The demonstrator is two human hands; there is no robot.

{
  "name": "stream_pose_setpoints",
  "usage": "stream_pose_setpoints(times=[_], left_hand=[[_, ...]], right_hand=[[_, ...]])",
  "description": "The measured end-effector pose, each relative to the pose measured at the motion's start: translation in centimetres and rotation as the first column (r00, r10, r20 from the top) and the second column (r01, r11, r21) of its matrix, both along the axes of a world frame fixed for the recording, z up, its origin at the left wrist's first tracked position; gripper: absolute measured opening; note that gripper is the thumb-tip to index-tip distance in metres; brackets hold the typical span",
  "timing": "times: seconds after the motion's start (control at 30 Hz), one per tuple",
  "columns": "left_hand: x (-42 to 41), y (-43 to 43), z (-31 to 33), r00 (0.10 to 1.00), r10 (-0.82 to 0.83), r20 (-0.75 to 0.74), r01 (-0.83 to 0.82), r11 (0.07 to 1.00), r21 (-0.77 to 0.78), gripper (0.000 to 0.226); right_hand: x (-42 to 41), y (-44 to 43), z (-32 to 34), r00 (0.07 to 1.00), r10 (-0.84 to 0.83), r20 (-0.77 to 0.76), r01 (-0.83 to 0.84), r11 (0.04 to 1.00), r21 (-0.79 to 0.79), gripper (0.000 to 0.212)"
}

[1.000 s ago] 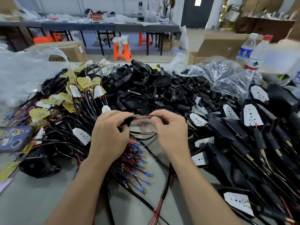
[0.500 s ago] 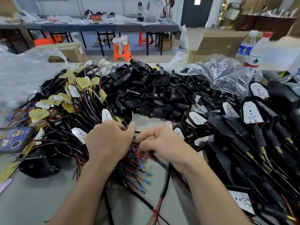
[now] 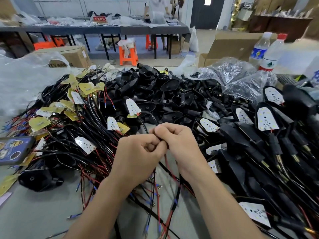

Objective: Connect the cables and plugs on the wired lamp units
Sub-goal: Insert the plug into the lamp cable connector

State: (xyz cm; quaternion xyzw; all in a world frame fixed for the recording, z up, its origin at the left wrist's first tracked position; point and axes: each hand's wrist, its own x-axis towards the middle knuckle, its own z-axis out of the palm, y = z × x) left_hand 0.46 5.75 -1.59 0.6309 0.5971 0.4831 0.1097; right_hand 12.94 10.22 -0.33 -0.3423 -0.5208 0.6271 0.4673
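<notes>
My left hand and my right hand meet over the table's middle, fingers curled, both pinching a thin black cable that loops up to a white LED board. What lies between the fingertips is hidden. Red and black wires with blue-sleeved terminals hang down below my hands. A tangle of wired LED boards lies to the left. Black lamp housings are heaped behind. Assembled lamp units are stacked on the right.
A phone lies at the left edge, a loose black housing in front of it. Clear plastic bags and two bottles stand back right. Cardboard boxes and another work table are beyond.
Both hands have shifted right and come closer together, now touching at the fingertips. A cable with a white LED board has been drawn up out of the pile.
</notes>
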Motion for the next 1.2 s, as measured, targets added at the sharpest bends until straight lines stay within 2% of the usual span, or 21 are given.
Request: stream_pose_setpoints(times=[0.07, 0.17, 0.27, 0.33, 0.47, 0.53, 0.6, 0.7, 0.8, 0.83, 0.87, 0.93, 0.97, 1.03, 1.1, 1.2], left_hand=[[-0.1, 0.3, -0.4, 0.998, -0.008, -0.063, 0.006, 1.0, -0.019, 0.038], [-0.6, 0.8, -0.7, 0.983, -0.002, -0.182, -0.008, 0.998, -0.059, 0.027], [-1.0, 1.1, -1.6, 0.879, -0.011, -0.477, -0.051, 0.992, -0.116, 0.035], [-1.1, 1.2, -2.0, 0.815, 0.051, -0.577, -0.173, 0.972, -0.158, 0.047], [-1.1, 1.5, -1.7, 0.739, 0.303, -0.601, -0.416, 0.908, -0.054, 0.071], [-1.3, 1.5, -1.5, 0.69, 0.351, -0.632, -0.48, 0.877, -0.036, 0.073], [-1.3, 1.3, -1.3, 0.674, 0.348, -0.652, -0.512, 0.856, -0.073, 0.065], [-1.3, 1.4, -1.2, 0.723, 0.315, -0.615, -0.483, 0.867, -0.125, 0.052], [-1.4, 1.5, -1.2, 0.821, 0.278, -0.499, -0.395, 0.907, -0.144, 0.051], [-1.4, 1.5, -1.1, 0.85, 0.281, -0.445, -0.374, 0.917, -0.135, 0.049], [-1.3, 1.4, -1.0, 0.872, 0.288, -0.395, -0.361, 0.925, -0.122, 0.048], [-1.2, 1.3, -0.9, 0.889, 0.293, -0.351, -0.35, 0.93, -0.11, 0.049], [-1.2, 1.2, -0.9, 0.89, 0.292, -0.349, -0.352, 0.929, -0.119, 0.053], [-1.2, 1.3, -1.1, 0.892, 0.296, -0.342, -0.362, 0.92, -0.147, 0.064], [-1.2, 1.3, -1.3, 0.897, 0.294, -0.331, -0.363, 0.916, -0.17, 0.071], [-1.2, 1.4, -1.5, 0.852, 0.292, -0.435, -0.394, 0.904, -0.165, 0.072]], right_hand=[[0.2, 0.3, 0.1, 0.999, -0.051, 0.012, 0.05, 0.998, 0.031, 0.024], [0.7, 0.8, 0.3, 0.995, -0.089, 0.043, 0.084, 0.991, 0.101, 0.028], [0.9, 0.9, 0.2, 0.998, -0.056, -0.007, 0.057, 0.994, 0.095, 0.033], [0.9, 1.0, 0.1, 1.0, -0.014, -0.018, 0.015, 0.999, 0.052, 0.038], [1.1, 1.1, -0.4, 0.987, -0.052, 0.151, 0.057, 0.998, -0.029, 0.034], [0.9, 0.9, -0.6, 0.944, -0.057, 0.324, 0.055, 0.998, 0.017, 0.029], [0.5, 0.5, -0.8, 0.855, -0.092, 0.511, 0.045, 0.994, 0.104, 0.027], [-0.5, 0.1, -1.5, 0.721, -0.232, 0.653, 0.077, 0.963, 0.257, 0.031], [-1.4, -0.3, -2.1, 0.659, -0.277, 0.7, 0.069, 0.948, 0.31, 0.037], [-1.6, -0.3, -2.1, 0.693, -0.258, 0.674, 0.099, 0.959, 0.266, 0.035], [-1.7, -0.2, -2.0, 0.779, -0.219, 0.588, 0.149, 0.975, 0.165, 0.032], [-1.8, -0.1, -1.9, 0.946, -0.18, 0.269, 0.218, 0.969, -0.115, 0.029], [-1.8, 0.0, -1.9, 0.973, -0.194, 0.126, 0.219, 0.95, -0.222, 0.028], [-1.5, 0.3, -1.9, 0.971, -0.237, -0.028, 0.216, 0.922, -0.322, 0.028], [-1.2, 0.5, -1.8, 0.959, -0.25, -0.132, 0.189, 0.915, -0.357, 0.027], [-0.8, 0.6, -1.2, 0.937, -0.219, -0.272, 0.102, 0.917, -0.385, 0.025]])
